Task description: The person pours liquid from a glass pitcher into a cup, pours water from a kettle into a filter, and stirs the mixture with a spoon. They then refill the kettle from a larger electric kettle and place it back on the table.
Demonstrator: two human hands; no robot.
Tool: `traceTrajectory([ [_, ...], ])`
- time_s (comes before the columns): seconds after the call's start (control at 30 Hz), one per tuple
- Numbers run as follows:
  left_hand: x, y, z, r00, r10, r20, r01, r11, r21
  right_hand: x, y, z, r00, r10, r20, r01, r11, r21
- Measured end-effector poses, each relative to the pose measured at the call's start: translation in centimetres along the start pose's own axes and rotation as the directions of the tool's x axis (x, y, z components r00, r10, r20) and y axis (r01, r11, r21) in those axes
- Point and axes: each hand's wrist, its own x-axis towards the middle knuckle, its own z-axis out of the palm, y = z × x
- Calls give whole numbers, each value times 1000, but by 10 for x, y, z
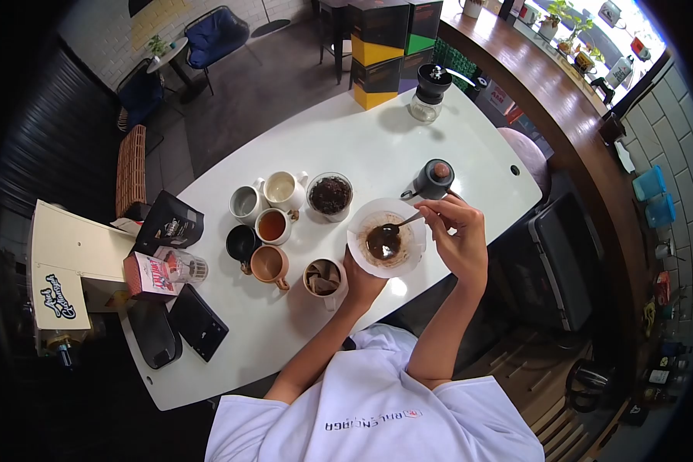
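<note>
My right hand pinches the handle of a metal spoon. Its bowl dips into dark wet coffee inside a white paper coffee filter. My left hand is wrapped around the near left side of the filter's holder, which is mostly hidden below the paper. Just left of that hand stands a white mug with folded brownish pieces in it. A dark gooseneck kettle sits beyond the filter, close to my right hand. A glass of dark coffee-like contents stands to the left.
Several cups cluster left of centre, among them a brown mug and a cup of amber liquid. A hand grinder and stacked boxes occupy the far end. A black pouch and a phone lie at left.
</note>
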Motion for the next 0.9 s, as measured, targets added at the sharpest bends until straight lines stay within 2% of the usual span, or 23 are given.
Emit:
traceTrajectory([
  [0.23, -1, 0, 1, 1000, -26, -8, 26, 1000, -17, -1, 2, 1, 1000, -11, 23, 11, 999, -36],
  [0.4, 1, 0, 0, 1000, -30, 3, 30, 999, -36, -1, 4, 3, 997, -19, 69, 17, 1000, 20],
  [0.63, 2, -1, 0, 1000, 13, -14, -13, 1000, -22, 0, -3, 0, 1000, -14, 14, 14, 1000, -8],
  [0.9, 0, -2, 2, 999, -38, -16, 37, 999, -37, -1, 0, 2, 992, -14, 126, 20, 999, -47],
])
